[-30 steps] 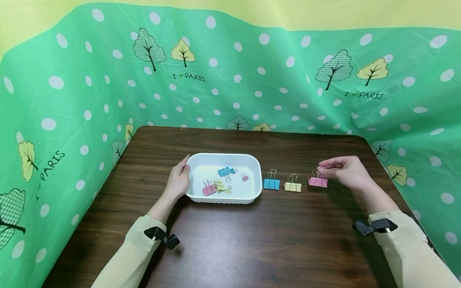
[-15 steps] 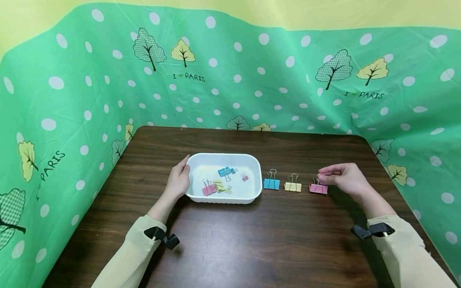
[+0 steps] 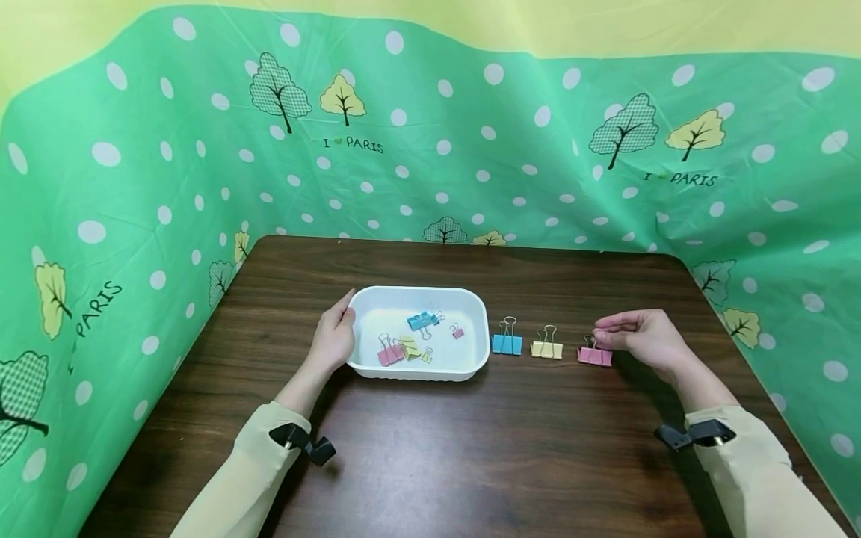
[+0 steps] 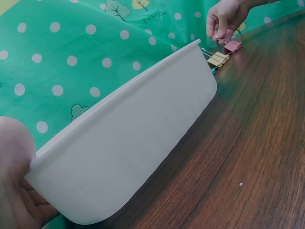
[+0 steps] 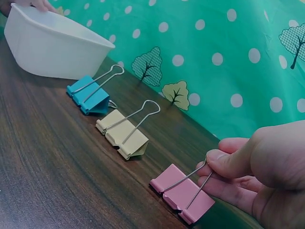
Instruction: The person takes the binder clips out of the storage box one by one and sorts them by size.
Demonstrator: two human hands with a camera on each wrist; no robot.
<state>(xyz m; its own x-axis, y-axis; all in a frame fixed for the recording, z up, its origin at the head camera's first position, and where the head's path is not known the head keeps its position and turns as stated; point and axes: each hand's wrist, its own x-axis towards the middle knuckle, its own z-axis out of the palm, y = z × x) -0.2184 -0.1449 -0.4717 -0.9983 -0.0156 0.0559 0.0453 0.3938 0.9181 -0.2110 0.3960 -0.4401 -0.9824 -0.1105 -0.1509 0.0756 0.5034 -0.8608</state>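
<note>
In the head view, my left hand (image 3: 334, 336) grips the left end of a white plastic tray (image 3: 420, 374), thumb at the rim. Inside lie large and small binder clips: a large blue clip (image 3: 420, 321), a pink clip (image 3: 389, 354), a yellow clip (image 3: 409, 347) and several small ones. My right hand (image 3: 646, 336) pinches the wire handle of a large pink binder clip (image 5: 183, 193) between thumb and fingers. The clip's body is at the tabletop. To its left, a cream-yellow binder clip (image 5: 125, 133) and a blue binder clip (image 5: 90, 95) stand in a row, handles up.
Dark wood-grain tabletop (image 3: 484, 456) lies under everything. A green dotted cloth (image 3: 430, 172) with tree prints hangs behind and along both sides. The blue clip stands close by the tray's right end.
My right hand has come down and slightly toward me, lowering the pink binder clip to the table at the row's right end. My left hand and the tray stay put.
</note>
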